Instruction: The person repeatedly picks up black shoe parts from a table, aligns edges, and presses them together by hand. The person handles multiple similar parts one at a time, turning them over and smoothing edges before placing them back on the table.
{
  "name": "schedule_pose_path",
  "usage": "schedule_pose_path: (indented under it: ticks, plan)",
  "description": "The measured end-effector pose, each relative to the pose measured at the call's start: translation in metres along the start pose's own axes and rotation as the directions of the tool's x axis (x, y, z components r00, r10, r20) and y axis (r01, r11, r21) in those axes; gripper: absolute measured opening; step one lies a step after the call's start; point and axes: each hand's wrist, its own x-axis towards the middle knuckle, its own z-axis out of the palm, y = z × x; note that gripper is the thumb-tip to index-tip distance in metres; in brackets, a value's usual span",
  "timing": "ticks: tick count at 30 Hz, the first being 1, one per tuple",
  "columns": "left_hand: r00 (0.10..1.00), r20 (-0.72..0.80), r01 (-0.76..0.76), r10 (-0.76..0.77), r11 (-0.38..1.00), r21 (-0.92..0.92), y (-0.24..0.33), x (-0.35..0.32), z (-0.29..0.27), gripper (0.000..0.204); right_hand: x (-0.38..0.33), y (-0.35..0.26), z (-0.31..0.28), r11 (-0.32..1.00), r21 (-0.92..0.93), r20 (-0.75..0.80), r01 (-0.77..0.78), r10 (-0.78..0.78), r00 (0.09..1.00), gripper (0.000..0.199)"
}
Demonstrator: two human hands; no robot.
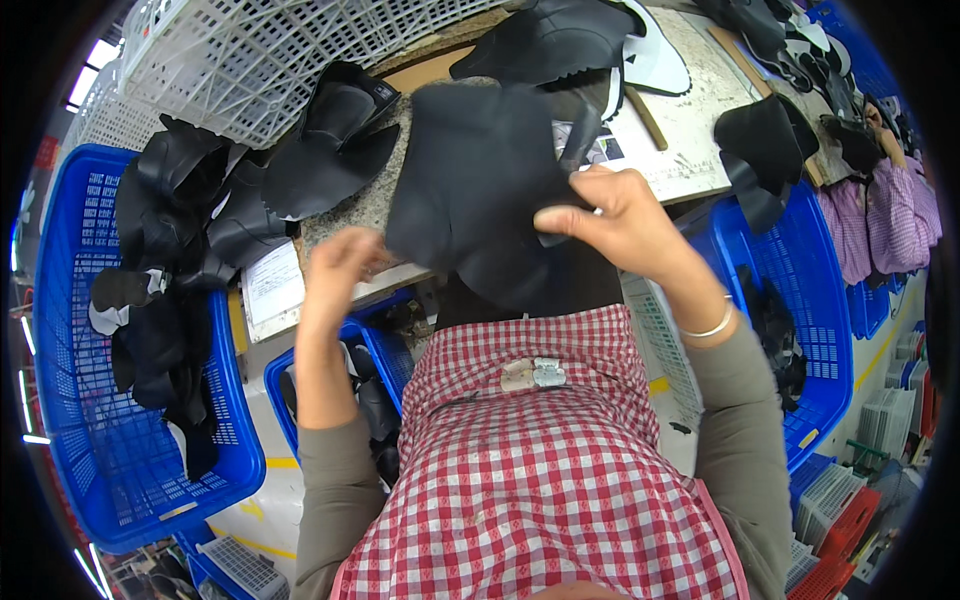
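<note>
A large piece of black leather hangs above the front of the worktable. My right hand is closed on its right edge, thumb on top. A dark, glossy strip sticks up beside those fingers; I cannot tell whether it is part of the leather. Beside the lower left edge of the piece is my left hand, smeared by motion. Its fingers curl toward the leather, but whether they touch it does not show.
Black leather uppers lie at the table's left, with more at the back. A white crate stands back left. Blue baskets of black pieces flank me, at left and right. A co-worker's purple sleeve shows far right.
</note>
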Motion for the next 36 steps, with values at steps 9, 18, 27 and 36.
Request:
schedule_pose_path:
  ticks: [9, 18, 27, 36]
  plan:
    - [0.642, 0.766, 0.266, -0.013, 0.941, -0.208, -0.044, -0.064, 0.024, 0.070, -0.060, -0.045, 0.032, 0.441, -0.485, 0.595, 0.755, -0.466, 0.655, 0.009]
    - [0.595, 0.801, 0.587, 0.061, 0.648, -0.486, -0.046, -0.112, 0.059, 0.061, -0.100, -0.085, 0.032, 0.449, -0.499, 0.574, 0.741, -0.469, 0.671, 0.010]
    - [0.836, 0.527, -0.219, 0.151, 0.973, 0.069, -0.023, -0.131, 0.078, 0.053, -0.120, -0.079, 0.042, 0.624, -0.402, 0.590, 0.670, -0.383, 0.711, 0.012]
    - [0.838, 0.438, -0.439, 0.326, 0.880, 0.184, -0.068, -0.115, 0.079, 0.037, -0.130, -0.035, 0.065, 0.632, -0.531, 0.516, 0.565, -0.288, 0.807, 0.005]
